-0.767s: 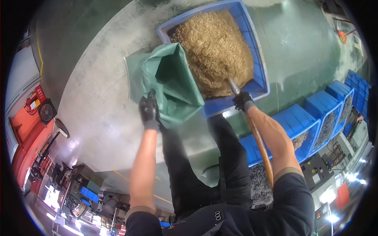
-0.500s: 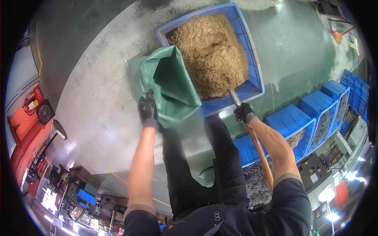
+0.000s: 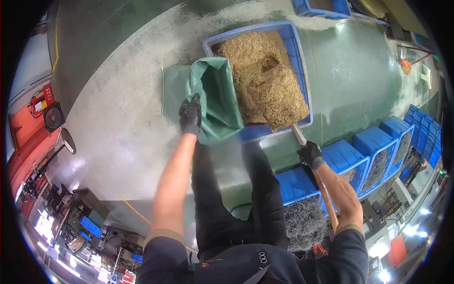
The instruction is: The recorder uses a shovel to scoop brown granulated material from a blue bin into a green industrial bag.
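My left hand (image 3: 190, 113), in a black glove, grips the near left rim of a green woven sack (image 3: 218, 97). The sack's mouth gapes toward a large blue bin (image 3: 298, 57) and overlaps its left side. Golden metal-like shavings (image 3: 250, 49) heap up inside the bin, with a hollow in the middle. My gloved right hand (image 3: 310, 154) is closed round a shovel (image 3: 299, 135) low on its shaft; the wooden handle runs back beneath my right forearm. A mound of shavings covers the blade, which is hidden, over the bin's near right part.
Several blue crates (image 3: 338, 154) line the right side, some filled with shavings; grey wiry scrap (image 3: 305, 222) fills the one nearest my right leg. Another blue bin (image 3: 326, 8) stands at the far edge. To the left are a fan (image 3: 53, 117) and red equipment.
The shovel has come up loaded with shavings and moved to the right with my right hand, leaving a hollow in the heap. My left hand still holds the sack.
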The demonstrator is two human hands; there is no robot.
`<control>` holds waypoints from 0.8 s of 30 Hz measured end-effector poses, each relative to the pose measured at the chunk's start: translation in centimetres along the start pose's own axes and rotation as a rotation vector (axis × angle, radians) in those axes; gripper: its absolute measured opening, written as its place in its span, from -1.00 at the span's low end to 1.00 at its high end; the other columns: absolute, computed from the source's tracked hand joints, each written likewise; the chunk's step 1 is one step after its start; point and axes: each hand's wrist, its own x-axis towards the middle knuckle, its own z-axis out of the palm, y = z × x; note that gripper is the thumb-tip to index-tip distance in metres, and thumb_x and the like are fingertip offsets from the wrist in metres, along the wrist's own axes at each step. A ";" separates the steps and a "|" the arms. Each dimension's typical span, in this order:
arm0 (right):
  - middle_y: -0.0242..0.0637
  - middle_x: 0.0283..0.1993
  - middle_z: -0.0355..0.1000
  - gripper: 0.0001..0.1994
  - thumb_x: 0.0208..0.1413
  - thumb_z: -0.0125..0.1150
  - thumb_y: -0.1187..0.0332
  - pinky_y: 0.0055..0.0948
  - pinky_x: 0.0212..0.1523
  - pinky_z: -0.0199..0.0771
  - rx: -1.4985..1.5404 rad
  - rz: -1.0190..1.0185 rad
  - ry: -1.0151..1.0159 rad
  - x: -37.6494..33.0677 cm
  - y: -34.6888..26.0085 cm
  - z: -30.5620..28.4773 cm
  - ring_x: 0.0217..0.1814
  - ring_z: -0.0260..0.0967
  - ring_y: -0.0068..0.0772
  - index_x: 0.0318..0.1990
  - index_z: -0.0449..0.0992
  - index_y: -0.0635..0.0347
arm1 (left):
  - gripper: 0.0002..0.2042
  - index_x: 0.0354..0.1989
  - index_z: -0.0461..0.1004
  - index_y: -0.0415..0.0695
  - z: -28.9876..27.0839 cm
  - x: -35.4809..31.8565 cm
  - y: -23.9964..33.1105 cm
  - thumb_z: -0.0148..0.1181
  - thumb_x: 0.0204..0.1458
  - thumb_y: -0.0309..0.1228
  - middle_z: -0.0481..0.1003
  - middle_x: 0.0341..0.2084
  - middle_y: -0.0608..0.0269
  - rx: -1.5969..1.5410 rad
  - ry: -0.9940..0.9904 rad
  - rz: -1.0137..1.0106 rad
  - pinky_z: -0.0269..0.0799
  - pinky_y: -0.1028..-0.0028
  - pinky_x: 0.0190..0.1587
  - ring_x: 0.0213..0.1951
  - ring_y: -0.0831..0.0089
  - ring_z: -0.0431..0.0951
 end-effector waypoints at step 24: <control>0.02 -0.27 0.49 -0.72 -0.05 0.02 0.24 -0.12 -0.18 0.44 -1.225 -0.270 0.074 -9.9 -21.9 10.2 -0.20 0.46 0.02 -0.23 0.50 0.18 | -0.75 -0.07 0.44 -0.07 -1.7 -1.2 -2.8 -0.06 0.10 -0.41 0.43 -0.14 -0.12 -0.103 -0.176 0.402 0.39 0.18 -0.10 -0.17 -0.04 0.46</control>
